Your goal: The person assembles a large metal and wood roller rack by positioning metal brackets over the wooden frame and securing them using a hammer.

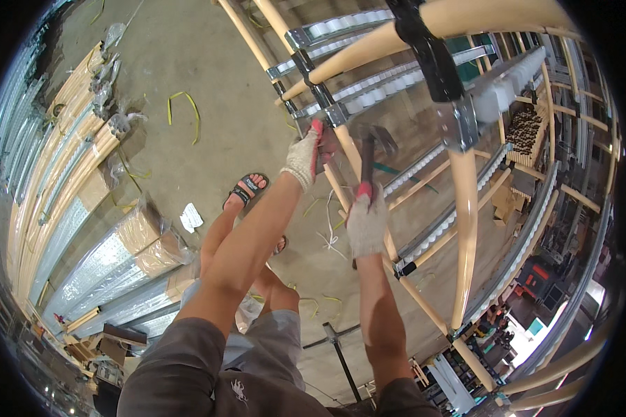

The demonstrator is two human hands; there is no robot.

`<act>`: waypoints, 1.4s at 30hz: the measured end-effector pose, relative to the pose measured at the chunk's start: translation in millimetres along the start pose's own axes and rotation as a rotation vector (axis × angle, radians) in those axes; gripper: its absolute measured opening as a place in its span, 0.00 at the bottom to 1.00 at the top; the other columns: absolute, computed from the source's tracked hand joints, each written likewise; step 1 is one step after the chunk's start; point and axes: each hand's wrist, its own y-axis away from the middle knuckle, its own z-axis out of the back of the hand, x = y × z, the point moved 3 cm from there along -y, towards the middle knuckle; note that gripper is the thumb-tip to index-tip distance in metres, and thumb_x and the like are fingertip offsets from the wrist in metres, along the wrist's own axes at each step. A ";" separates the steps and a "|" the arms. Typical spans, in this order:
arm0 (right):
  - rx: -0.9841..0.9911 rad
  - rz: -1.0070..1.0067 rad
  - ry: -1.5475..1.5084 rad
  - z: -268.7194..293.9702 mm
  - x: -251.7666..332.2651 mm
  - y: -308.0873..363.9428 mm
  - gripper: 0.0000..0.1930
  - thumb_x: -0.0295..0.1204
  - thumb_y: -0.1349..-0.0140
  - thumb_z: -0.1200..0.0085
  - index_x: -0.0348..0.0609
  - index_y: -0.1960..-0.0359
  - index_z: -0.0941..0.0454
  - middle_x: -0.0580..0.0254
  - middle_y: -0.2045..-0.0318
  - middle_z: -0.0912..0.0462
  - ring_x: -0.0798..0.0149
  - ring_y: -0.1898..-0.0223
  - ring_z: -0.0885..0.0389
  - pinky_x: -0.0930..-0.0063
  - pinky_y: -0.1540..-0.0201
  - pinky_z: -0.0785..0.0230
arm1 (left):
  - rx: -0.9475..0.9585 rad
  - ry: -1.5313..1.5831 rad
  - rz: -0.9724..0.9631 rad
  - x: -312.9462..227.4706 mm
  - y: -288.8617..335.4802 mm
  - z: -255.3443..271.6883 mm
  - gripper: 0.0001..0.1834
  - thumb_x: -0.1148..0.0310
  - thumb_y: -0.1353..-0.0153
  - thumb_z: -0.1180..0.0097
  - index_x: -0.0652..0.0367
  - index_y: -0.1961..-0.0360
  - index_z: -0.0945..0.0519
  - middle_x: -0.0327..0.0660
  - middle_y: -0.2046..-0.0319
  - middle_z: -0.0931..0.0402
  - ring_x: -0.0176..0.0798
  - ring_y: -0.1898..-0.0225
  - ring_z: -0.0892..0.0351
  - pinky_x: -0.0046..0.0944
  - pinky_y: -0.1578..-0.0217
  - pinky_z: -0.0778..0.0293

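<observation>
My right hand (366, 224), in a white knit glove with red on it, grips a hammer (367, 161). Its dark head, blurred by motion, is raised beside a cream pipe upright (350, 154). Up at the frame's joint, my left hand (303, 158), gloved in white with a red palm side, has its fingers curled at a small metal piece beneath a metal bracket (336, 115). What those fingers hold is mostly hidden. The bracket sits at the end of a roller track (379, 96) with white wheels, next to a black pipe joint (317, 90).
The rack of cream pipes (464, 236) and roller tracks fills the right side. Bundled pipes (69, 149) and plastic-wrapped metal tracks (97, 278) lie at left. Yellow strapping (196, 115) and white string (330, 240) are on the floor. A black stand (341, 358) is behind my right arm.
</observation>
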 end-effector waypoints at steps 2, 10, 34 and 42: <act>-0.022 -0.229 -0.297 17.0 8.0 37.0 0.11 0.39 0.29 0.56 0.45 0.56 0.31 0.74 0.81 0.35 0.79 0.86 0.40 0.82 0.87 0.47 | 0.026 -0.076 0.016 2.6 7.7 9.3 0.24 0.45 0.35 0.45 0.50 0.47 0.23 0.31 0.58 0.18 0.28 0.73 0.24 0.27 0.81 0.32; -0.081 -0.171 -0.604 90.2 -114.0 198.6 0.16 0.39 0.29 0.56 0.43 0.46 0.34 0.74 0.76 0.34 0.78 0.80 0.36 0.83 0.79 0.42 | 0.062 -0.298 0.174 158.1 76.9 62.2 0.22 0.52 0.38 0.39 0.52 0.48 0.22 0.36 0.62 0.17 0.28 0.71 0.20 0.28 0.80 0.32; -0.410 -0.363 -0.506 182.8 -209.7 217.9 0.13 0.39 0.29 0.55 0.43 0.56 0.28 0.74 0.80 0.34 0.79 0.83 0.36 0.82 0.82 0.44 | 0.150 -0.532 0.371 335.2 150.5 -29.4 0.28 0.50 0.40 0.37 0.62 0.48 0.25 0.42 0.56 0.21 0.35 0.73 0.19 0.33 0.79 0.29; -0.399 -0.516 -0.415 151.1 -300.1 225.2 0.17 0.47 0.30 0.51 0.46 0.56 0.28 0.77 0.81 0.35 0.80 0.86 0.39 0.82 0.85 0.46 | 0.195 -0.387 0.298 348.0 144.4 -20.7 0.28 0.54 0.38 0.38 0.62 0.44 0.27 0.41 0.54 0.20 0.35 0.74 0.19 0.31 0.81 0.31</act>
